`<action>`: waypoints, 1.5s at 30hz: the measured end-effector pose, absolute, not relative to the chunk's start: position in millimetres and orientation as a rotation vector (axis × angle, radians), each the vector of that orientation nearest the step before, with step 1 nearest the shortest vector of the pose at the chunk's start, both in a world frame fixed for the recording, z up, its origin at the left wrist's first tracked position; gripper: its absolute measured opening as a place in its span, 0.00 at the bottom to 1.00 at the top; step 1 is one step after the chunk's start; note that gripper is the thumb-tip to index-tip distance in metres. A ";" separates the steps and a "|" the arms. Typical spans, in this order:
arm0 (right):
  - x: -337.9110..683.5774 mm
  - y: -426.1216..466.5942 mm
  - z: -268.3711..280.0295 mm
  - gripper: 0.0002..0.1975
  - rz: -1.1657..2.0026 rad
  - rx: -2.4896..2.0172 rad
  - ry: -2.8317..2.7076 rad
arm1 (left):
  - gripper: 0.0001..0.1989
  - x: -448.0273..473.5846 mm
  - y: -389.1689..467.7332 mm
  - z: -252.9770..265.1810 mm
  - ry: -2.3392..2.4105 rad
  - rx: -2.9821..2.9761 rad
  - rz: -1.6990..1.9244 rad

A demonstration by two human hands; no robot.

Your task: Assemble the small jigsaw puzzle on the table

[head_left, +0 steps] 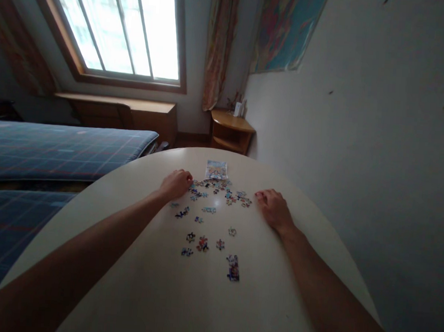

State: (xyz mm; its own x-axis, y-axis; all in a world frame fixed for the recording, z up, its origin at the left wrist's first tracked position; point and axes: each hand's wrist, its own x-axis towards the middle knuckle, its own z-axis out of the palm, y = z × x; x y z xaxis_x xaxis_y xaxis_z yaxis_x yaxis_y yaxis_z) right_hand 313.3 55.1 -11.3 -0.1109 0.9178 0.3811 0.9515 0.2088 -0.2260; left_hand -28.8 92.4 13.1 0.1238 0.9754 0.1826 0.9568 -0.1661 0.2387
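Note:
My left hand [178, 183] rests on the table at the left edge of a scattered group of jigsaw pieces [216, 186]. Its fingers are curled in, and whatever they may hold is hidden. To the right of the group lies my right hand [274, 208], its fingers loosely closed, with nothing showing at the tips. Close by that hand is a cluster of multicoloured pieces [242, 199]. Nearer to me sit a joined rectangular puzzle section [233, 268], a reddish joined clump [202, 243] and several smaller bits. Beyond the group lies a printed picture sheet or packet [216, 169].
A round-edged white table [142, 291] carries everything. On the left stands a bed with a plaid blue mattress [65, 151]. Behind are a wooden desk [150, 105], a corner shelf [230, 124] and a bright window [118, 24]. A white wall [377, 145] runs along the right.

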 end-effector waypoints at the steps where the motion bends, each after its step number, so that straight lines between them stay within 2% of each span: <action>1: 313.2 55.8 -11.5 0.18 -0.102 -1.728 -2.053 | 0.14 -28.1 94.7 14.8 2.000 2.294 0.433; 7: 312.2 57.1 -12.6 0.18 -0.085 -1.707 -2.055 | 0.11 -27.5 106.0 21.8 2.043 2.215 0.305; 15: 311.6 57.8 -12.3 0.18 -0.065 -1.706 -2.044 | 0.12 -37.8 96.2 22.3 2.106 2.160 0.340; 19: 312.0 58.6 -12.8 0.18 -0.065 -1.707 -2.037 | 0.13 -44.1 90.6 22.0 2.027 2.202 0.380; 38: 314.8 62.3 -17.0 0.17 -0.028 -1.681 -2.017 | 0.06 -59.1 95.9 12.1 1.703 2.297 0.490; 45: 313.5 60.7 -17.2 0.17 -0.003 -1.656 -1.992 | 0.11 -49.7 73.6 17.3 1.610 2.224 0.676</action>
State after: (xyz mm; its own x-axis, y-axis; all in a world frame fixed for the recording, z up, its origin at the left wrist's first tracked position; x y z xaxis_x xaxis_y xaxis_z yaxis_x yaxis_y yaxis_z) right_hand 313.5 60.7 -17.2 -0.0952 0.9100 0.4035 0.9111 0.2430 -0.3331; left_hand -49.7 73.6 17.3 0.2559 0.9476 0.1912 0.7998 -0.3186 0.5088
